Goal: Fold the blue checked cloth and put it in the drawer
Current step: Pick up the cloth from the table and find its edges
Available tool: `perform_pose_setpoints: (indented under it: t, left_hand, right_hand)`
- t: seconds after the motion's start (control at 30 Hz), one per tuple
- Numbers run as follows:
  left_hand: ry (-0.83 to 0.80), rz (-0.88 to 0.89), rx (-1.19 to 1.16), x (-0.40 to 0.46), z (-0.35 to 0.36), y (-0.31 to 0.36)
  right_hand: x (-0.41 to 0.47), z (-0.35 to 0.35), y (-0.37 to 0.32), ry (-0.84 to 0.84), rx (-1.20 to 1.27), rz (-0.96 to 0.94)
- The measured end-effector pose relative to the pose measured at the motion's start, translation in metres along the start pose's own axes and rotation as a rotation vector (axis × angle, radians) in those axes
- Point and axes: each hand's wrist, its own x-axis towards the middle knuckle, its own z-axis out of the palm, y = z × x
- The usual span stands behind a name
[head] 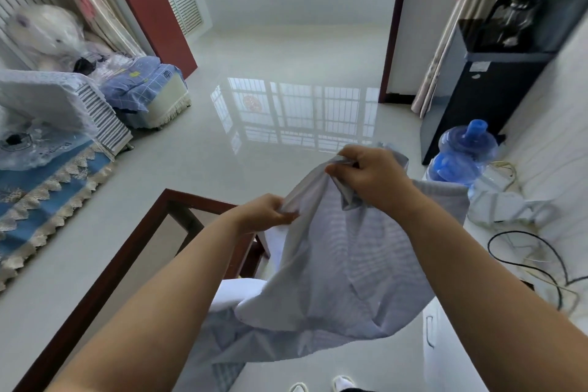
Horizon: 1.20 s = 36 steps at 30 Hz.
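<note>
Head view: both hands raised in front of the body, gripping the blue checked cloth (334,270) in mid-air; cloth hangs loose, not folded flat, lower part draping down toward the floor (261,143) near the person's feet; checks faint, fabric reads pale blue-grey with a white underside showing at lower left.
Left hand (265,213): fingers curled together, pinched on the cloth's upper edge at its left side.
Right hand (366,177): higher and further forward, fingers closed tight on a bunched bit of the top edge; the edge runs taut between the two hands.
Dark wooden glass-top table (105,267) sits below the left forearm; cloth hangs just beside its near right corner, contact unclear.
Right of the cloth: blue water jug (464,153) on the floor, beside a black water dispenser (477,92); cables (528,264) trail on the floor near the right wall.
White cabinet front with a handle (429,331) partly visible below the right forearm; can't tell if it is the drawer.
Far left: sofa with blue lace-trimmed covers (41,194).
</note>
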Motion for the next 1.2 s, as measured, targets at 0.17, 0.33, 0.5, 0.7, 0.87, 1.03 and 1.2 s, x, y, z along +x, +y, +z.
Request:
perform_pose_setpoints:
  t: [0.17, 0.33, 0.5, 0.7, 0.87, 1.03, 1.2]
  left_hand:
    - [0.086, -0.104, 0.225, 0.034, 0.027, -0.046]
    - [0.457, -0.158, 0.082, 0.046, 0.039, -0.045]
    - [0.903, 0.032, -0.101, 0.019, -0.02, 0.024]
    - [0.875, 0.225, 0.346, -0.014, -0.043, 0.106]
    - [0.607, 0.392, 0.458, -0.039, -0.005, 0.139]
    - [0.604, 0.514, 0.346, -0.052, 0.0, 0.114]
    - [0.687, 0.289, 0.21, -0.036, 0.0, 0.057]
  right_hand:
    - [-0.002, -0.045, -0.012, 0.27, -0.006, -0.056]
    - [0.003, -0.074, -0.024, 0.521, -0.208, -0.019]
    - [0.003, -0.08, -0.001, 0.488, -0.519, 0.416]
    - [-0.017, -0.039, -0.02, 0.153, -0.344, 0.416]
    - [-0.014, -0.01, -0.044, -0.089, -0.012, 0.311]
    - [-0.015, -0.013, -0.024, 0.087, 0.043, 0.249]
    - [-0.021, -0.006, -0.043, 0.263, 0.065, 0.164]
